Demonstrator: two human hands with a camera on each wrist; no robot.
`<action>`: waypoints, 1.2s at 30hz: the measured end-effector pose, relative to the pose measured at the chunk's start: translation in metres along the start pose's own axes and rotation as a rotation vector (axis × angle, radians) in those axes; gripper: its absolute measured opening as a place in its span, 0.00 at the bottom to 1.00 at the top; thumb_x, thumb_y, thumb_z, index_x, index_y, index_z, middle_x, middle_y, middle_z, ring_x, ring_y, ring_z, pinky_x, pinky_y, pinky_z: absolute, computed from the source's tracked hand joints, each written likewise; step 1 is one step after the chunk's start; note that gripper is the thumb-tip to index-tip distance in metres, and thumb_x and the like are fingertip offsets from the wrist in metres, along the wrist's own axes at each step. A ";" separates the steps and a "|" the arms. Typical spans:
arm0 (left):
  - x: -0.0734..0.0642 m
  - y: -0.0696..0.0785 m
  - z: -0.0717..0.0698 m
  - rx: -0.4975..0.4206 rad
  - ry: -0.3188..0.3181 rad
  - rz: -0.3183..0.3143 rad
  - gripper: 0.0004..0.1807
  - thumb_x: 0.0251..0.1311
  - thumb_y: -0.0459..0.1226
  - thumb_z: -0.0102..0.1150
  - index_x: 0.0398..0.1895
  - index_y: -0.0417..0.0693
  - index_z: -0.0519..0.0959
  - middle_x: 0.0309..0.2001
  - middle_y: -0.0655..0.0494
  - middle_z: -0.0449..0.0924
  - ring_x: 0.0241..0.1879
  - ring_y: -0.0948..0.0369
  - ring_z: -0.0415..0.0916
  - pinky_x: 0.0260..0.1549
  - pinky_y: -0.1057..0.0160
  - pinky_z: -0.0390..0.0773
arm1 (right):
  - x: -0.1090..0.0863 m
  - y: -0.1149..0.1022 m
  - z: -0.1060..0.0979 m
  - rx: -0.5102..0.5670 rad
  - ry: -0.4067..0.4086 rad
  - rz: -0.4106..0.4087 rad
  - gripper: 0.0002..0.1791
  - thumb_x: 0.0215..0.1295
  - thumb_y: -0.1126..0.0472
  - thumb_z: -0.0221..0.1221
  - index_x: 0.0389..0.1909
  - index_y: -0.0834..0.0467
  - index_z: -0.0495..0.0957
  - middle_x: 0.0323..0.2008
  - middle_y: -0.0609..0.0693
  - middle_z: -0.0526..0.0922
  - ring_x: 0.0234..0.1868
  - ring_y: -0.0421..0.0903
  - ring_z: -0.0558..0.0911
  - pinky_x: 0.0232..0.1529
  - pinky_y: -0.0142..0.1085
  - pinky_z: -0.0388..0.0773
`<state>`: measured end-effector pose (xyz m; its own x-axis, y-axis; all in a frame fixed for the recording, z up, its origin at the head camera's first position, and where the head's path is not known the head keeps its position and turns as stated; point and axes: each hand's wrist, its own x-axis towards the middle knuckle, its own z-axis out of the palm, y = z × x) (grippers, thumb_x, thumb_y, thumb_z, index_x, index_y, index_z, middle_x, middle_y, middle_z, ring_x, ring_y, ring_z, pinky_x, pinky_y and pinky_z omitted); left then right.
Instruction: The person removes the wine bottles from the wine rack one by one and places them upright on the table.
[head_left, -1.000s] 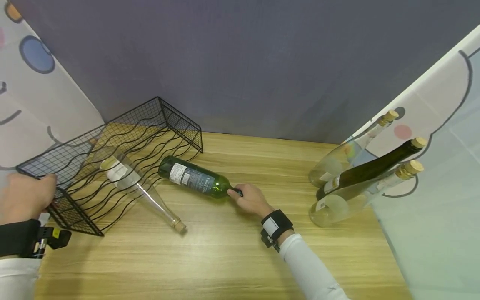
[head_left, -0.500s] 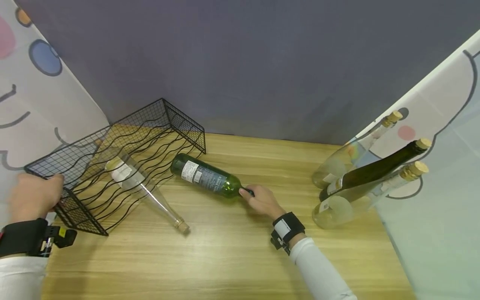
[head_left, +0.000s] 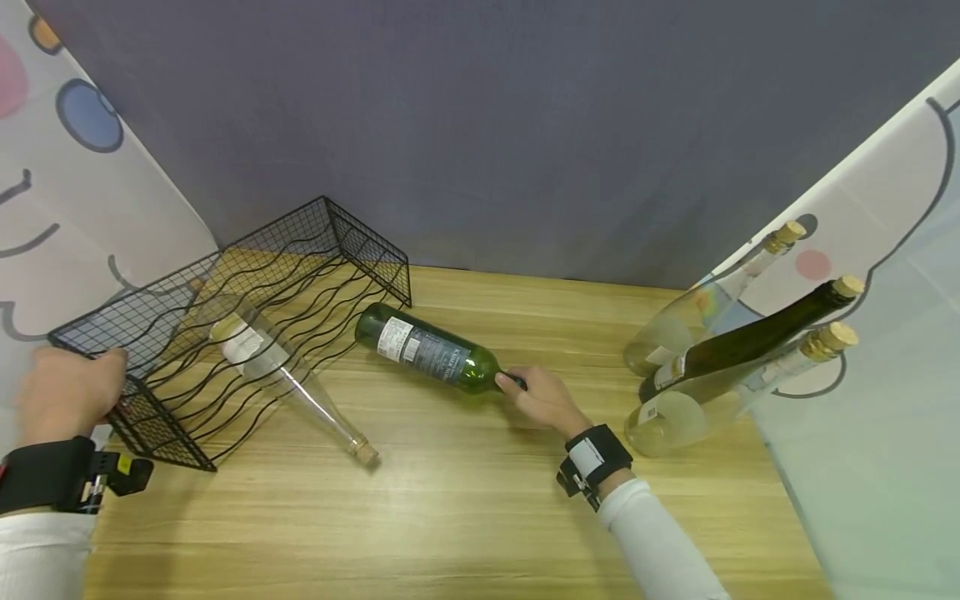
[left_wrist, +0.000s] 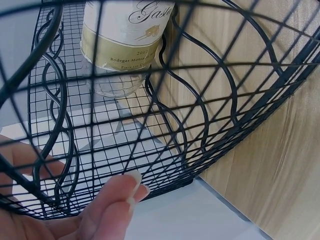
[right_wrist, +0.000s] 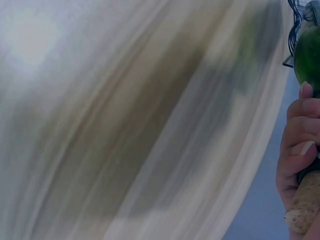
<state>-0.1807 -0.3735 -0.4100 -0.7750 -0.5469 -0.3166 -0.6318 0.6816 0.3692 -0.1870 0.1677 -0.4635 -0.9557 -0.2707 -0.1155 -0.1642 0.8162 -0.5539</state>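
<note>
My right hand (head_left: 542, 398) grips the neck of a green wine bottle (head_left: 429, 350), whose dark label faces up. The bottle's base is close to the right end of a black wire wine rack (head_left: 367, 246). In the right wrist view, fingers (right_wrist: 300, 125) wrap the neck above a cork (right_wrist: 302, 202). At the rack's near-left corner, my left hand (head_left: 71, 392) holds the wire wall; its fingertips (left_wrist: 120, 187) curl round the mesh in the left wrist view. A clear corked bottle (head_left: 300, 387) lies across the rack's wavy wires, neck toward me.
On the right of the wooden table (head_left: 450, 517) stand two clear corked bottles (head_left: 663, 425) with a dark green corked bottle (head_left: 742, 342) between them. A grey panel (head_left: 525, 142) rises behind the table, and patterned side walls (head_left: 900, 250) flank it.
My right hand has moved to the right with the green bottle, drawing its base away from the rack's wires. The left hand keeps its hold on the rack, and the clear bottle stays put.
</note>
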 end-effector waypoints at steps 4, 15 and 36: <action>-0.001 0.000 0.000 -0.004 0.001 0.005 0.46 0.69 0.49 0.31 0.65 0.09 0.35 0.45 0.11 0.60 0.41 0.26 0.68 0.29 0.39 0.74 | -0.001 0.002 -0.008 -0.003 0.001 -0.004 0.26 0.72 0.44 0.47 0.46 0.60 0.84 0.40 0.57 0.87 0.43 0.52 0.82 0.46 0.52 0.78; -0.002 -0.001 -0.002 -0.002 -0.022 0.016 0.46 0.69 0.50 0.31 0.64 0.09 0.36 0.37 0.16 0.63 0.36 0.29 0.70 0.25 0.44 0.73 | -0.002 0.006 -0.021 0.009 -0.006 0.016 0.27 0.72 0.45 0.47 0.48 0.62 0.83 0.38 0.57 0.86 0.42 0.52 0.82 0.46 0.53 0.78; -0.003 -0.002 -0.001 -0.029 -0.011 0.033 0.46 0.69 0.49 0.32 0.65 0.10 0.34 0.30 0.21 0.70 0.29 0.33 0.73 0.24 0.43 0.72 | 0.004 0.001 -0.044 0.104 0.037 -0.048 0.27 0.73 0.43 0.46 0.19 0.56 0.72 0.18 0.47 0.67 0.19 0.43 0.65 0.23 0.34 0.61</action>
<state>-0.1776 -0.3737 -0.4091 -0.7952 -0.5191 -0.3133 -0.6063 0.6845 0.4047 -0.2016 0.1902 -0.4284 -0.9561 -0.2872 -0.0574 -0.1853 0.7451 -0.6407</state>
